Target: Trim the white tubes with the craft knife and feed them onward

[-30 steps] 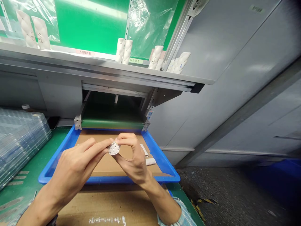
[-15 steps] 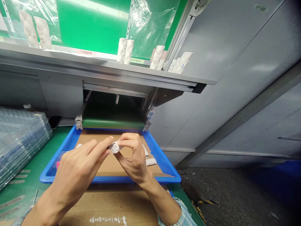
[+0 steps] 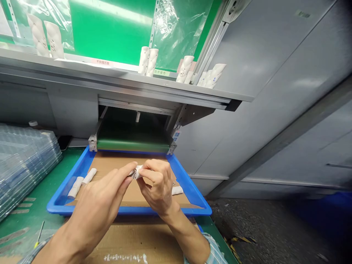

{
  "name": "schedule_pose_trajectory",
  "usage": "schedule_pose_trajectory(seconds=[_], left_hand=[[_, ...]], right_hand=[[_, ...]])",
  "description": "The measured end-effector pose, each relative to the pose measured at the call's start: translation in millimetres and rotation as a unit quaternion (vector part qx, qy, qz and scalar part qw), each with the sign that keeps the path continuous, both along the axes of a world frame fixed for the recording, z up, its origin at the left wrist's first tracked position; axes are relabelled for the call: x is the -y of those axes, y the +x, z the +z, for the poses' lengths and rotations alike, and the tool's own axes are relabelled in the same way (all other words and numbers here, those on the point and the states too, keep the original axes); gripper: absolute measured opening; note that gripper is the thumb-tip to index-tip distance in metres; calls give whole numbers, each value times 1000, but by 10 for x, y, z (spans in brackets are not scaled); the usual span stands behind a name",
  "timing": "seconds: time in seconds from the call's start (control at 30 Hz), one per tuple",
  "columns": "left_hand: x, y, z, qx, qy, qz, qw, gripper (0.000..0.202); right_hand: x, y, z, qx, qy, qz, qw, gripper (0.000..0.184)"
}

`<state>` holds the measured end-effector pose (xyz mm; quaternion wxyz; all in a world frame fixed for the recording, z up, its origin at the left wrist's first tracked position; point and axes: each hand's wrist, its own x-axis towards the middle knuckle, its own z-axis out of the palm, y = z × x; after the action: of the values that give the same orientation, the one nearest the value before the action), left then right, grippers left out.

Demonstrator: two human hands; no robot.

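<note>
Both my hands meet over a blue tray (image 3: 82, 167) lined with cardboard. My right hand (image 3: 155, 187) pinches a small white plastic part (image 3: 136, 172) between thumb and fingers. My left hand (image 3: 101, 205) touches the same part with its fingertips from the left. The part is mostly hidden by my fingers. Two white tubes (image 3: 82, 180) lie at the tray's left side, and another white piece (image 3: 177, 190) lies at its right.
A green conveyor belt (image 3: 132, 145) ends just behind the tray. A grey shelf (image 3: 115, 82) above carries several white tubes. Stacked clear plastic trays (image 3: 24, 157) stand at the left. Flat cardboard (image 3: 132, 242) lies in front of the tray. Grey panels rise to the right.
The white part has turned in my fingers, so its round holed face no longer shows. My left hand shifted right, uncovering two white tubes in the tray.
</note>
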<state>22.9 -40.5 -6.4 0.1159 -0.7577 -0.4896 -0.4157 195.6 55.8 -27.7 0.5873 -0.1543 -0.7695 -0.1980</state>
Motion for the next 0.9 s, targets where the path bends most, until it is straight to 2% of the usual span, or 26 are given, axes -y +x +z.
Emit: schedule_pose_trajectory(seconds=[0.13,0.3,0.5,0.57,0.67,0.73,0.9], left_hand=[[-28,-25,23,83,-83,-64,991,36],[-5,-85,21,167,-190,-125,959,41],[-40,-98,94,200,-183,-91,958,30],[-74,-102,122,244,-218,-92,940,25],[-94,-127,146,318,-252,-106,908,29],[-75,-147,151,343,-249,-112,898,27],[19,-150,168,339,-258,-109,898,26]], right_hand=[[2,1,2,-4,-18,21,1000,23],[24,2,10,-5,-56,56,997,30],[74,8,25,-5,-163,175,971,32],[91,16,35,26,-188,228,955,34],[108,18,29,54,-213,299,928,39],[112,10,11,45,-231,324,916,42],[127,2,3,5,-262,337,904,45]])
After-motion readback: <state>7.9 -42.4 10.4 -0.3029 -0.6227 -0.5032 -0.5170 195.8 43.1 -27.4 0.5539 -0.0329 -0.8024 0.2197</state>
